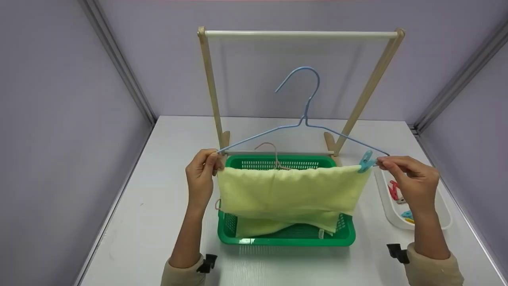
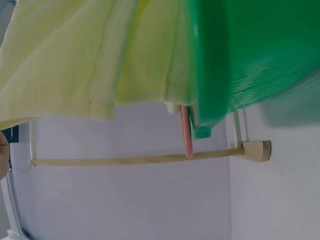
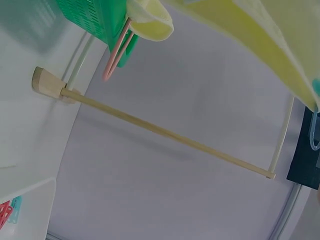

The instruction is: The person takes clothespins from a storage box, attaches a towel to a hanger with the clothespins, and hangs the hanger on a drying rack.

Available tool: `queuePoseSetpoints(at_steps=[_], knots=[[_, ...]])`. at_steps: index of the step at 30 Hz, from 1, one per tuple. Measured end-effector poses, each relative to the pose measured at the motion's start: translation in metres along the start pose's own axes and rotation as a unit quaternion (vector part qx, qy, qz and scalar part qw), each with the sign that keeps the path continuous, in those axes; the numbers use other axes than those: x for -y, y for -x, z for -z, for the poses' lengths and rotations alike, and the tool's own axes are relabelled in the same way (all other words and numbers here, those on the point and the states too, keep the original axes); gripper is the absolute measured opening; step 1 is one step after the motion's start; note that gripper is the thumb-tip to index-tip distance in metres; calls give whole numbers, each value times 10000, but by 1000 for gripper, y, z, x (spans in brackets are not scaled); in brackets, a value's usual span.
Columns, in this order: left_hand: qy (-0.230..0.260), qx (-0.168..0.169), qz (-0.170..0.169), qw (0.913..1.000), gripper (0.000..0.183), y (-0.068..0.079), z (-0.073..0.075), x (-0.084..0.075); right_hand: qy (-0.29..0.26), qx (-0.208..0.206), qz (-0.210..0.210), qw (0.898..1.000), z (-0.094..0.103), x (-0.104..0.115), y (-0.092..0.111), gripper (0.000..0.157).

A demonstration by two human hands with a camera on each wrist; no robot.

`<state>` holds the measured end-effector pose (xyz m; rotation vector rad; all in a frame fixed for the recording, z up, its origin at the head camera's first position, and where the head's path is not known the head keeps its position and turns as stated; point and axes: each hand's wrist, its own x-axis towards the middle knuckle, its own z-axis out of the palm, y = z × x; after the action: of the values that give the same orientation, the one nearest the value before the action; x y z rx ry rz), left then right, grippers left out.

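Observation:
A light-blue wire hanger (image 1: 305, 115) is held up, hook on top, between both hands in the head view. A yellow towel (image 1: 293, 190) hangs folded over its lower bar, above a green basket (image 1: 285, 241). My left hand (image 1: 202, 169) pinches the hanger's left end beside the towel's upper corner. At the opposite end, my right hand (image 1: 416, 174) pinches the hanger's right end. Close to those fingertips, a teal clothespin (image 1: 366, 162) clips the towel's right corner. In the right wrist view, the hanger's looped end (image 3: 314, 132) shows at the edge.
Behind the basket stands a wooden rack with a white top rail (image 1: 301, 35). A pink hanger (image 1: 276, 153) and more yellow cloth (image 1: 258, 227) lie in the basket. On the right, a white tray (image 1: 446, 214) contains red, teal and yellow clothespins, partly behind my right arm.

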<state>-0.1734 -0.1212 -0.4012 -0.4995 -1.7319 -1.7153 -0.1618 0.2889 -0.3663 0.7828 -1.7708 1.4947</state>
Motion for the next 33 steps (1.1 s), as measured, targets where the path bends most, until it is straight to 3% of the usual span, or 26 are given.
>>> queuePoseSetpoints(at_steps=[2, 5, 10, 13, 15, 20, 25, 33], knots=[[4, 8, -15, 10000, 12, 0, 0, 1, -628, -75, -60, 9980, 4, 0, -1, 8], [-9, 7, -45, 10000, 13, 1, 0, 1, -1101, -264, -118, 9935, 12, -3, -2, 9], [-27, -10, -71, 10000, 14, 1, 0, 2, -950, -644, -386, 9926, 30, -12, -2, 10], [-11, -21, -30, 10000, 14, 2, 0, 2, -311, -790, -749, 9936, 41, -16, -1, 13], [-11, -29, -8, 10000, 13, 1, 0, 1, 442, -745, -1063, 9905, 47, -20, -2, 15], [-9, -48, -2, 10000, 13, 1, 0, 1, 2049, -490, -1804, 9608, 59, -31, -4, 20], [-26, -46, -5, 10000, 14, 1, 0, 2, 2560, -456, -2343, 9367, 69, -47, -4, 23], [-67, -18, -64, 10000, 13, 1, 1, 2, 2989, -183, -2716, 9147, 84, -78, 2, 27]])
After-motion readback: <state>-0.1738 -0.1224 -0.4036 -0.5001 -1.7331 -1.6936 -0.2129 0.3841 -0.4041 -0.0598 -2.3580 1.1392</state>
